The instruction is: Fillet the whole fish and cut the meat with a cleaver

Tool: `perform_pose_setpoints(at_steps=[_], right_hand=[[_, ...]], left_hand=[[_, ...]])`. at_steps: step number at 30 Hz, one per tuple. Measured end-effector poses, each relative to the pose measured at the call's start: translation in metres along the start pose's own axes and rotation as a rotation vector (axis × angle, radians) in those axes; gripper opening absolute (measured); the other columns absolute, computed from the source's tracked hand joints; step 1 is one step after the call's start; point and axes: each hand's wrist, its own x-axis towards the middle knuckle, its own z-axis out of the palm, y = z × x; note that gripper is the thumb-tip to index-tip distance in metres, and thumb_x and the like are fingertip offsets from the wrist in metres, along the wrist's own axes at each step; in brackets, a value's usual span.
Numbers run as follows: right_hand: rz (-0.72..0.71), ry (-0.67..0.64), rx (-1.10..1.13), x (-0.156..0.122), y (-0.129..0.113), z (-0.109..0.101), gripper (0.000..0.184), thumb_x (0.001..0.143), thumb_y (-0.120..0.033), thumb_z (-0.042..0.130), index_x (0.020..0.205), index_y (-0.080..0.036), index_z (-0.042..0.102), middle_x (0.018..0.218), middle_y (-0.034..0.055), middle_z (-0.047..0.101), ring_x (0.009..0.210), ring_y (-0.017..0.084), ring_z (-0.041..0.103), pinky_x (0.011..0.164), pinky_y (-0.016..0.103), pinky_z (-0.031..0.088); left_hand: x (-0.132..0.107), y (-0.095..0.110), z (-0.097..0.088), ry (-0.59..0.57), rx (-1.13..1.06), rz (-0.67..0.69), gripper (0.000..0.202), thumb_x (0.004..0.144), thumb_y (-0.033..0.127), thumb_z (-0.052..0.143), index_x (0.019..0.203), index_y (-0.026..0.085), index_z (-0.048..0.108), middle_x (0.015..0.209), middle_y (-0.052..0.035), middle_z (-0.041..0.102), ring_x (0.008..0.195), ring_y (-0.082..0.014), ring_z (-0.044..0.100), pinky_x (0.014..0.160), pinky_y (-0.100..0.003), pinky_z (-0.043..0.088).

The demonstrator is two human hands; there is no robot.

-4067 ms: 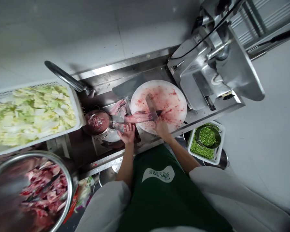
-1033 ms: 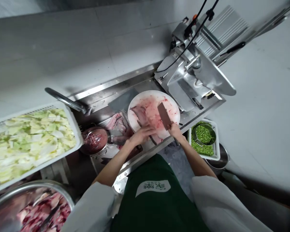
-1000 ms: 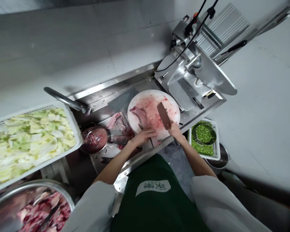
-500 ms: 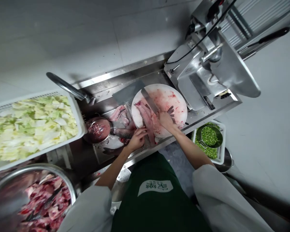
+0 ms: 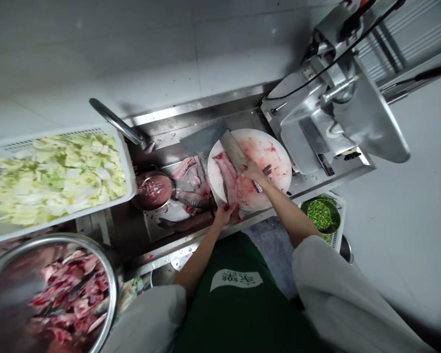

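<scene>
On the round white cutting board (image 5: 276, 156) lies a long pink fish fillet (image 5: 226, 172), its lower end reaching the board's near edge. My right hand (image 5: 253, 173) is closed around the handle of a cleaver (image 5: 233, 151). The broad blade points away to the upper left, beside the fillet, its flat face showing. At the fillet's near end, my left hand (image 5: 223, 214) pinches its edge between bent fingers. A dark fish tail (image 5: 267, 170) lies just right of my right hand.
Left of the board, a tray (image 5: 152, 230) holds fish pieces (image 5: 194, 198) and a pot (image 5: 135, 200) of reddish liquid. Further left are a basket of chopped cabbage (image 5: 61, 176) and a steel bowl (image 5: 112, 289) of fish chunks. A slicing machine (image 5: 367, 108) stands at right, near chopped greens (image 5: 320, 215).
The view has shifted, moving the scene slightly right. My left hand has moved in and closed on the fillet's near end. The cleaver has turned, showing more of its flat face.
</scene>
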Motion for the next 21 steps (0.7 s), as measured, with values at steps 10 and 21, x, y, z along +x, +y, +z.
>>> perform_pose_setpoints(at_steps=[10,21], right_hand=[[0.017,0.097,0.009,0.004,-0.004,-0.023,0.036,0.107,-0.022,0.055,0.137,-0.005,0.064,0.124,0.0245,0.075,0.118,0.032,0.073,0.098,0.034,0.054],[0.025,0.067,0.012,0.0,-0.002,0.018,0.046,0.105,-0.019,0.059,0.146,0.001,0.058,0.127,0.0292,0.073,0.121,0.032,0.071,0.101,0.033,0.053]], left_hand=[[-0.011,0.01,0.006,-0.037,-0.224,-0.175,0.067,0.069,0.077,0.085,0.091,0.024,0.049,0.054,0.0077,0.059,0.043,-0.0168,0.062,0.04,-0.027,0.051],[-0.014,0.02,0.005,-0.006,-0.288,-0.197,0.066,0.067,0.072,0.088,0.086,0.025,0.046,0.051,0.0098,0.057,0.036,-0.015,0.057,0.035,-0.024,0.047]])
